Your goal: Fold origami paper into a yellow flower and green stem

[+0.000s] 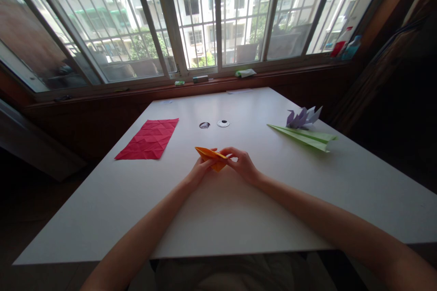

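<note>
The orange folded paper [210, 156] is near the middle of the white table [136, 209], a little above its surface, and you hold it between both hands. Your left hand [200, 172] has its fingers closed on the left and lower part of the paper, and the pointed end of the paper goes out to the left above your fingers. Your right hand [241, 163] pinches the right end of it with thumb and fingertips pressed together.

Further left on the table lies a red creased sheet [149, 138], flat and well apart from your hands. Behind the paper, two small round things [214, 124] lie side by side. At the right, a long green folded paper [305, 137] lies on the table, and a purple folded figure [303, 117] stands just behind it.
</note>
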Tool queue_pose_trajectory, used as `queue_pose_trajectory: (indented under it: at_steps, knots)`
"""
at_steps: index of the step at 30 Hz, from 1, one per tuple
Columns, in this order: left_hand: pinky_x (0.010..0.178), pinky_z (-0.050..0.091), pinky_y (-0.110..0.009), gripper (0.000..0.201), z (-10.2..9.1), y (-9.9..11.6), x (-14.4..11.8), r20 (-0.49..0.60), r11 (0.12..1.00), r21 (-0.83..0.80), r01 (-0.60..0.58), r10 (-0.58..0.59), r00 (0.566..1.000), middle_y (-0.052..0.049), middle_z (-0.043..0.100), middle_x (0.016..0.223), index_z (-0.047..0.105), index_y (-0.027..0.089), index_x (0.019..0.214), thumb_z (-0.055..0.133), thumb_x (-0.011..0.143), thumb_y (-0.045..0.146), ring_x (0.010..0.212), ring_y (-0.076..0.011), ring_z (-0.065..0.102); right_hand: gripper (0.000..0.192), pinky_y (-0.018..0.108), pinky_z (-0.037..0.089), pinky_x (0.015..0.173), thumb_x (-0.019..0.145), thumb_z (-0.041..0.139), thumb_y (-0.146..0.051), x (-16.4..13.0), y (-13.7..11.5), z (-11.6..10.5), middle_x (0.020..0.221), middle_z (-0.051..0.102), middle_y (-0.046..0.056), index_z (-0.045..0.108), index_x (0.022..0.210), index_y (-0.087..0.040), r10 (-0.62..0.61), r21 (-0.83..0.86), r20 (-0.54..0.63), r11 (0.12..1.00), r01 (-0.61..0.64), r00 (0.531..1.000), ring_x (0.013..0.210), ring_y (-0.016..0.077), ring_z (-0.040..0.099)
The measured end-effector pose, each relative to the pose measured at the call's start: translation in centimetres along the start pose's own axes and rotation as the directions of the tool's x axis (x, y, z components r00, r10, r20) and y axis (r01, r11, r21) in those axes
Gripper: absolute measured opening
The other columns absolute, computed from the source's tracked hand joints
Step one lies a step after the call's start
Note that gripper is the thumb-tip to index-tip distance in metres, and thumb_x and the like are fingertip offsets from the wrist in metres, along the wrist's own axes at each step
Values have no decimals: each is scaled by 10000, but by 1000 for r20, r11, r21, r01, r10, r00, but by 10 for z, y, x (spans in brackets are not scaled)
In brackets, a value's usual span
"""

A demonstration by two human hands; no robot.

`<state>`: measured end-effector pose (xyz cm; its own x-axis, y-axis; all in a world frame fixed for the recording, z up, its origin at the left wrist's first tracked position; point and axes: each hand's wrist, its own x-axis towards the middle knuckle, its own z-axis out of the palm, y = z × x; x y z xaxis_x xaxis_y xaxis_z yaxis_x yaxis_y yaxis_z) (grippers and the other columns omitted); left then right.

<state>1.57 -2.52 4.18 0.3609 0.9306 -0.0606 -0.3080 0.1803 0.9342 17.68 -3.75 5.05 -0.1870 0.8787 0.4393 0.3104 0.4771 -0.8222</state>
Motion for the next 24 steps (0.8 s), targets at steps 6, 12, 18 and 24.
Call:
queue_pose_trajectory:
  at_steps: [6, 12, 18, 24]
  knots:
    - [908, 363, -387, 417, 1, 0, 0, -19, 1000, 16, -14, 14, 1000, -83, 597, 1066, 571, 167, 1039, 664, 642, 255, 1047, -257, 513, 152, 311, 487, 705, 750, 550, -297, 0, 0, 0, 816, 665, 18, 637, 835, -207, 2, -5, -24, 1000, -3, 1000, 750, 162, 616]
    - [904, 367, -380, 394, 2, 0, 0, -19, 1000, 3, -24, 24, 1000, -72, 615, 1035, 587, 166, 1020, 652, 638, 235, 1033, -254, 521, 157, 299, 485, 686, 746, 559, -315, -1, 2, 1, 800, 667, 18, 635, 829, -206, -1, -18, -45, 1000, 1, 999, 719, 157, 615]
    - [890, 384, -360, 297, 2, -1, 0, 60, 997, 24, -77, 75, 995, -67, 639, 994, 625, 154, 952, 620, 663, 222, 998, -254, 544, 188, 293, 490, 684, 779, 517, -341, -1, 5, 2, 790, 664, 17, 634, 827, -201, -14, -35, -54, 999, 12, 998, 711, 150, 607]
    - [879, 396, -365, 298, 3, 0, -2, 72, 995, 65, -76, 71, 995, -77, 645, 979, 630, 135, 940, 633, 654, 220, 982, -270, 554, 200, 298, 496, 672, 809, 465, -320, -3, 6, 3, 813, 662, 17, 624, 868, -215, -53, -120, -76, 992, 44, 996, 709, 157, 606]
